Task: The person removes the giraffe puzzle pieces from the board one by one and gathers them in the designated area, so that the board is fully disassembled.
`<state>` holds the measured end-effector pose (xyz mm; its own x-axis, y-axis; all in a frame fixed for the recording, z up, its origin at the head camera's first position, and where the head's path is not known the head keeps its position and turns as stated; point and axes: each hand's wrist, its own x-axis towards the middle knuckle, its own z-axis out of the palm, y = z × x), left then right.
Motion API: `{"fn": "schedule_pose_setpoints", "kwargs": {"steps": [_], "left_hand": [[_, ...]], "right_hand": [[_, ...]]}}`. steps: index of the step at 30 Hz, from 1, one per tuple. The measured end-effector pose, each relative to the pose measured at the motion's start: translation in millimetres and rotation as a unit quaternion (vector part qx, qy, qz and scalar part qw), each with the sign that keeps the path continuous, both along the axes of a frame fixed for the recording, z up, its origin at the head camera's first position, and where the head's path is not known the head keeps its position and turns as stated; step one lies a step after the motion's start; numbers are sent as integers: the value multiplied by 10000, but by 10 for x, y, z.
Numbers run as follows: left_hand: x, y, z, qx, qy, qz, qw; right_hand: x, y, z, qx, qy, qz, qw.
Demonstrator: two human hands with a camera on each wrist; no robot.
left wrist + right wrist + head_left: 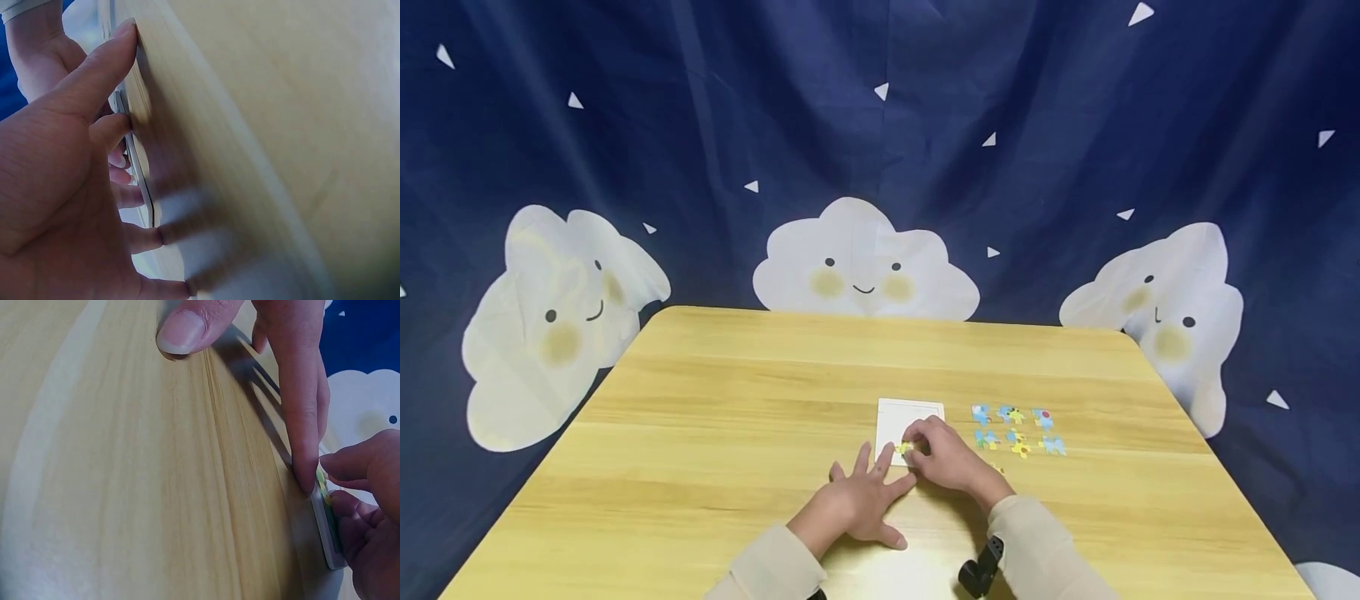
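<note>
A small white puzzle tray (891, 417) lies flat on the wooden table, its near right part hidden by my right hand (951, 454). With curled thumb and fingers that hand pinches a yellow-and-green jigsaw piece (902, 448) at the tray's near edge. The piece (322, 481) shows as a thin coloured strip low over the tray in the right wrist view. My left hand (861, 500) is spread on the table, fingers straight, with the index fingertip right at the tray's near left rim. In the left wrist view the left thumb (106, 62) stretches away from the other fingers.
Several loose blue and yellow jigsaw pieces (1018, 444) lie in rows to the right of the tray. Another yellow piece (997, 469) peeks out beside the right wrist. A dark blue curtain (700, 125) with clouds hangs behind the table's far edge (865, 321).
</note>
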<state>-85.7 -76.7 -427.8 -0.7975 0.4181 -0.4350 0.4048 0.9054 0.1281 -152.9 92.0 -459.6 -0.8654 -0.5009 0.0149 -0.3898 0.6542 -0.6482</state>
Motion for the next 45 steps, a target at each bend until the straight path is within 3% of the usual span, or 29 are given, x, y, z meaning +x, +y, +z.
{"fn": "schedule_pose_setpoints", "kwargs": {"steps": [16,26,38,45], "left_hand": [[-32,8,-9,-1,-34,-56,10000],[-23,10,18,98,-5,-16,10000],[-37,11,-8,60,-17,-23,10000],[-20,-10,-4,121,6,-11,9999]], "right_hand": [[-34,29,-7,-106,-97,64,9999],[-54,7,-53,-363,-130,-189,9991],[-72,19,-73,-1234,-190,-960,9875],[-31,139,-30,-1438,-288,-1451,9785]]}}
